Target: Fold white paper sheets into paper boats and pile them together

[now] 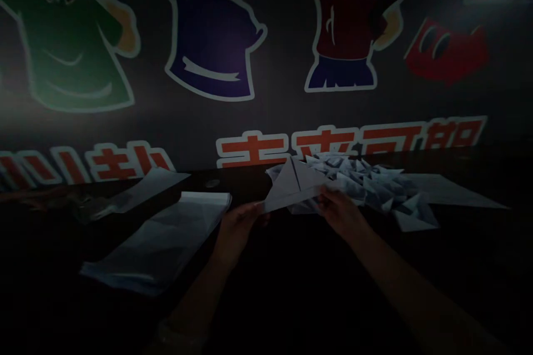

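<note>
Dimly lit, two bare hands are holding up a white folded-paper triangle above a dark table, its point facing the far side. The left hand is pinching the lower left corner between thumb and fingers, while the right hand is gripping the lower right corner the same way. Just behind the triangle and to its right, a heap of folded paper pieces is spreading across the far side, with a flat paper sheet lying at its right. To the left of the hands, a glossy flat stack is resting at a slant, and farther left a second sheet is lying near a crumpled, clear-looking item, too dim to identify. A small round object is sitting beyond the stack. Behind the table, a dark wall is displaying cartoon figures and orange characters outlined in white.
</note>
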`<state>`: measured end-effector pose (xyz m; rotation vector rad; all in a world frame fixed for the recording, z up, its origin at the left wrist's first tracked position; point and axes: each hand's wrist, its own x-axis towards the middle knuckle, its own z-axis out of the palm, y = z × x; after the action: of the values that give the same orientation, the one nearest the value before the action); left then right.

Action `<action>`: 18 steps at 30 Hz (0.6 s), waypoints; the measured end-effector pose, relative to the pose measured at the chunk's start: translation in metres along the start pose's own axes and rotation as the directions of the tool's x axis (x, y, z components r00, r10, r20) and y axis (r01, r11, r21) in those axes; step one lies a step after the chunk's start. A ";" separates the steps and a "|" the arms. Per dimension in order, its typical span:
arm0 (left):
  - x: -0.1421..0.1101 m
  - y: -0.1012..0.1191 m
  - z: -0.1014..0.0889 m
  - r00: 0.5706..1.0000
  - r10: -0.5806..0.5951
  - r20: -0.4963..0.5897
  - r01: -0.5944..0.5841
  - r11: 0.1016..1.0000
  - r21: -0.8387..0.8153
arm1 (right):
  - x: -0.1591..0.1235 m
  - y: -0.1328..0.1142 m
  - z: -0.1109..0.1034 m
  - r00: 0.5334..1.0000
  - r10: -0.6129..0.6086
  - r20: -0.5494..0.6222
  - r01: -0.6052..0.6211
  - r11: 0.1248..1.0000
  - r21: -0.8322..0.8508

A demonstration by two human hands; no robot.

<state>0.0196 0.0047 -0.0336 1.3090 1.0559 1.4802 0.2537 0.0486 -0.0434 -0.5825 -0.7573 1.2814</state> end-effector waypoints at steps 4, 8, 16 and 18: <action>-0.004 -0.002 0.007 0.995 -0.022 0.098 0.016 0.997 0.069 | -0.017 0.010 0.014 0.982 0.116 0.149 -0.112 0.993 -0.032; -0.006 -0.006 0.010 0.987 -0.019 0.161 0.004 0.996 0.093 | -0.030 0.026 0.024 0.942 0.198 0.271 -0.179 0.979 -0.094; -0.012 -0.002 0.006 0.972 0.186 0.146 -0.207 0.968 0.142 | -0.033 0.029 0.025 0.916 0.182 0.357 -0.177 0.983 -0.047; -0.011 0.001 0.005 0.970 0.173 0.173 -0.204 0.963 0.178 | -0.034 0.027 0.025 0.914 0.176 0.365 -0.170 0.984 -0.047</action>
<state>0.0257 -0.0062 -0.0354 1.6765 1.0151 1.4123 0.2140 0.0205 -0.0542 -0.4300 -1.0440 1.5762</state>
